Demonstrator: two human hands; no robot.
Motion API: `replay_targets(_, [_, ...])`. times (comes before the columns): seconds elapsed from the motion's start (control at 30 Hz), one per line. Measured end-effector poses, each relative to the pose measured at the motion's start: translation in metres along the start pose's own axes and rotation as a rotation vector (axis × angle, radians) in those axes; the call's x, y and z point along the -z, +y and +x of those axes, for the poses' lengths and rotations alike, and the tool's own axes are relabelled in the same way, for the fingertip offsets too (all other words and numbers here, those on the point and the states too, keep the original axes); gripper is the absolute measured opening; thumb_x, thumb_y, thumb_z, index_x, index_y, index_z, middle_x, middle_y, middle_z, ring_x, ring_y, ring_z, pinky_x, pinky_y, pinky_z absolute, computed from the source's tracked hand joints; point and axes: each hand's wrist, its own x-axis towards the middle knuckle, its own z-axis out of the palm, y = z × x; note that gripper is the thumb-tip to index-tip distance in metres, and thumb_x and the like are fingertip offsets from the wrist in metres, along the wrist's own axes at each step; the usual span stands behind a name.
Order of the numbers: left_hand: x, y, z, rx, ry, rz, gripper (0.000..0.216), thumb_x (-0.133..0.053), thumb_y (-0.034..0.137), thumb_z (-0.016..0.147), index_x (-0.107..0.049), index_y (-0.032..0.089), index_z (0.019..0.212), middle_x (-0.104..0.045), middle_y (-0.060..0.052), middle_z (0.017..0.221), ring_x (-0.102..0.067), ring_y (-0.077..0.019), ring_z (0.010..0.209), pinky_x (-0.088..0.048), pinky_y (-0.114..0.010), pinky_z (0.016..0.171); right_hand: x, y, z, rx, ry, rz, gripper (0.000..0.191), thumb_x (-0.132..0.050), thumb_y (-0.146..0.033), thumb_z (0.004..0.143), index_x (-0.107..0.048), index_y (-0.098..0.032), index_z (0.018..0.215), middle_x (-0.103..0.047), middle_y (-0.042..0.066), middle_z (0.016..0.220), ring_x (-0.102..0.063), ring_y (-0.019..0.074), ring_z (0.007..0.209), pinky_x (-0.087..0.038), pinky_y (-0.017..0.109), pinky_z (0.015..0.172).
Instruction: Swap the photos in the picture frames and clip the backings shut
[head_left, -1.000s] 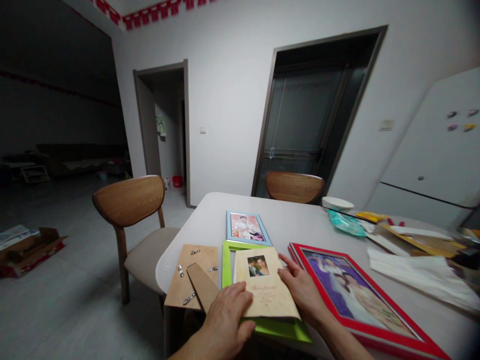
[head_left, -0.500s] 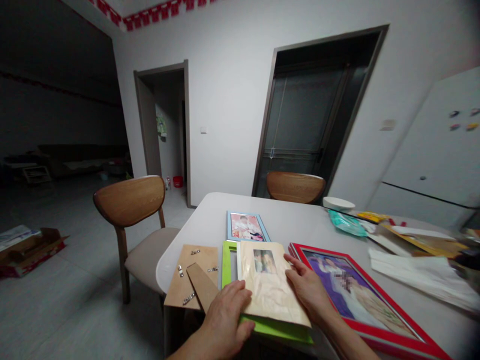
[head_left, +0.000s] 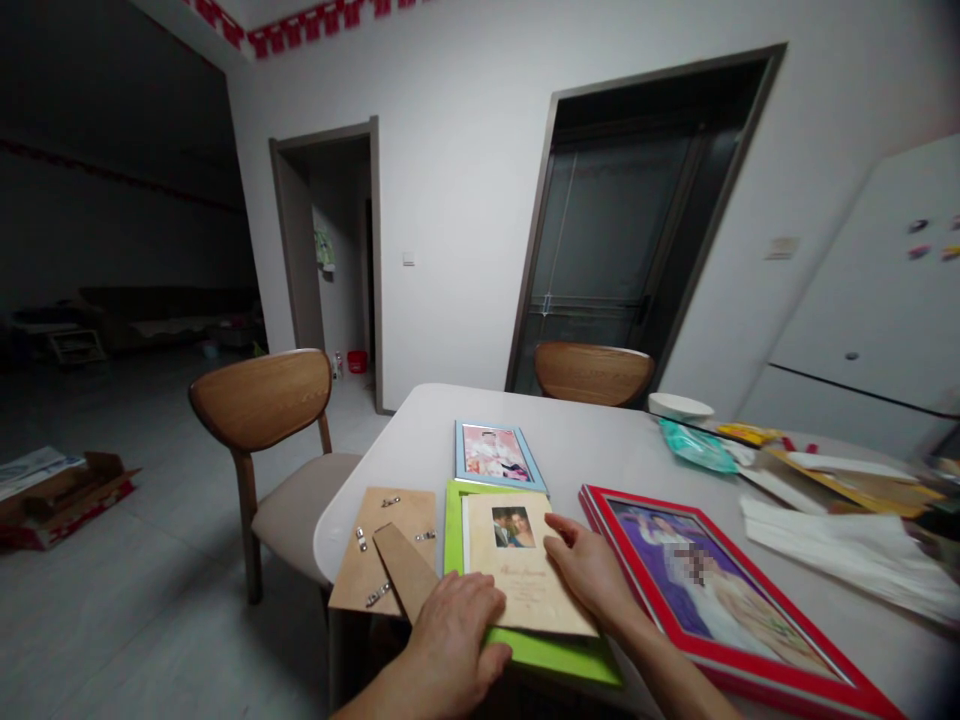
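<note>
A cream photo card (head_left: 517, 575) with a small portrait lies on a lime green picture frame (head_left: 555, 652) at the near edge of the white table (head_left: 600, 450). My left hand (head_left: 455, 635) rests flat on the card's lower left corner and the frame, fingers together. My right hand (head_left: 589, 570) lies on the card's right edge, fingers stretched over it. A brown frame backing board (head_left: 382, 560) with metal clips and a stand sits just left of the green frame.
A blue framed photo (head_left: 496, 455) lies behind the green frame and a large red framed photo (head_left: 712, 600) to the right. Papers, a teal packet (head_left: 694, 447) and a white bowl (head_left: 680, 407) fill the table's right. Two wooden chairs (head_left: 262, 400) stand around it.
The card, lifted and tilted rightward half a second ago, now lies flat and squared on the green frame. My right hand moved slightly left with it.
</note>
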Motion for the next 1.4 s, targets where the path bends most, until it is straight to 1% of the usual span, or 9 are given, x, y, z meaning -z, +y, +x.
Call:
replay_targets(0.23, [-0.001,0.0,-0.002,0.006,-0.011,-0.003,0.043,-0.058,0.021,0.067,-0.047,0.017,0.109,-0.045,-0.009,0.122,-0.037,-0.0218,0.113,-0.026,-0.04,0.098,-0.011,-0.016,-0.022,0.248,-0.017,-0.51,0.04,-0.039,-0.034,0.074,-0.053,-0.014,0.106,-0.057,0.015,0.101,-0.05,0.0249,0.092,-0.037,0.035,0.076])
replay_targets(0.47, [0.007,-0.003,-0.006,-0.045,0.031,-0.035,0.048,-0.058,0.019,0.066,-0.045,0.019,0.111,-0.042,-0.008,0.125,-0.034,-0.0209,0.116,-0.027,-0.039,0.098,-0.019,-0.011,-0.031,0.322,-0.066,-0.618,0.041,-0.036,-0.039,0.076,-0.049,-0.02,0.111,-0.043,0.014,0.119,-0.033,0.0284,0.111,-0.031,0.04,0.082])
replay_targets(0.67, [0.032,-0.058,-0.036,0.153,0.095,0.171,0.062,-0.06,0.017,0.057,-0.042,0.019,0.117,-0.035,-0.011,0.13,-0.028,-0.027,0.12,-0.022,-0.049,0.097,-0.013,-0.026,-0.032,0.306,-0.031,-0.514,0.038,-0.039,-0.034,0.076,-0.054,-0.016,0.106,-0.044,0.015,0.119,-0.036,0.027,0.109,-0.028,0.039,0.085])
replay_targets(0.73, [0.034,-0.082,-0.047,0.258,0.129,0.245,0.062,-0.058,0.013,0.056,-0.042,0.016,0.117,-0.037,-0.013,0.128,-0.029,-0.0283,0.119,-0.024,-0.05,0.096,-0.018,-0.046,-0.039,0.394,-0.079,-0.414,0.036,-0.041,-0.031,0.075,-0.054,-0.016,0.105,-0.049,0.013,0.114,-0.041,0.0239,0.105,-0.028,0.036,0.085])
replay_targets(0.83, [0.033,-0.103,-0.055,0.242,0.21,0.256,0.057,-0.055,0.01,0.061,-0.044,0.019,0.116,-0.041,-0.01,0.126,-0.035,-0.0235,0.117,-0.029,-0.042,0.096,-0.036,-0.08,-0.056,0.545,-0.233,-0.287,0.032,-0.043,-0.032,0.076,-0.055,-0.018,0.102,-0.058,0.008,0.097,-0.047,0.0198,0.092,-0.03,0.032,0.081])
replay_targets(1.0, [0.031,-0.101,-0.05,0.185,0.241,0.214,0.038,-0.053,0.022,0.072,-0.05,0.021,0.109,-0.053,-0.007,0.115,-0.047,-0.0199,0.107,-0.039,-0.034,0.091,-0.075,-0.105,-0.069,0.589,-0.289,-0.34,0.03,-0.047,-0.037,0.072,-0.053,-0.022,0.097,-0.057,0.007,0.096,-0.046,0.0218,0.091,-0.029,0.036,0.077])
replay_targets(1.13, [0.032,-0.101,-0.052,0.163,0.274,0.254,0.051,-0.062,0.028,0.065,-0.046,0.02,0.113,-0.045,-0.011,0.123,-0.04,-0.0248,0.113,-0.036,-0.041,0.092,-0.086,-0.099,-0.064,0.528,-0.237,-0.26,0.035,-0.051,-0.024,0.067,-0.052,-0.022,0.102,-0.057,0.007,0.094,-0.048,0.0213,0.09,-0.03,0.035,0.078])
replay_targets(1.27, [0.039,-0.094,-0.053,0.069,0.351,0.241,0.047,-0.057,0.027,0.07,-0.043,0.02,0.115,-0.038,-0.01,0.128,-0.033,-0.0249,0.118,-0.034,-0.041,0.094,-0.067,-0.101,-0.065,0.556,-0.213,-0.065,0.036,-0.049,-0.018,0.065,-0.054,-0.018,0.101,-0.058,0.008,0.095,-0.049,0.0183,0.089,-0.036,0.029,0.079])
replay_targets(1.4, [0.054,-0.064,-0.039,0.012,0.49,0.215,0.041,-0.048,0.02,0.076,-0.039,0.02,0.116,-0.039,-0.008,0.128,-0.033,-0.0211,0.118,-0.032,-0.039,0.097,-0.032,-0.109,-0.068,0.577,-0.207,0.036,0.036,-0.05,-0.015,0.06,-0.057,-0.017,0.096,-0.06,0.006,0.095,-0.052,0.0172,0.087,-0.039,0.03,0.08])
